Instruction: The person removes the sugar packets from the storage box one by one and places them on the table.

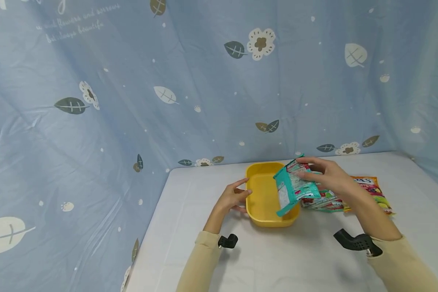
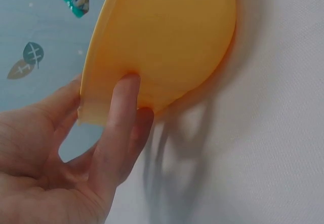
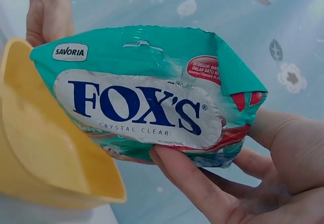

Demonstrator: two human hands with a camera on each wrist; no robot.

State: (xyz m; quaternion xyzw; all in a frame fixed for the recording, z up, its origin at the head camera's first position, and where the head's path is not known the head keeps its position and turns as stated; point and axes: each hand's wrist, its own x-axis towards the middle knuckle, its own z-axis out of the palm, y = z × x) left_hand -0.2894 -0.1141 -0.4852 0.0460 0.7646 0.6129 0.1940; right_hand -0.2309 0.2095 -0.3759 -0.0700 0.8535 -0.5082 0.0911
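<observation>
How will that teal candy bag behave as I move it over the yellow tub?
The teal candy bag looks like glossy crinkled film, so probably floppy and a bit slippery. The right hand pinches it by one end; loose contents may shift. The yellow tub seems light, hence the left hand steadying it.

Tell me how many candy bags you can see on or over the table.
3, maybe more. One teal bag is held by the right hand over the yellow tub; another teal one and an orange one lie right of it, overlapping.
</observation>
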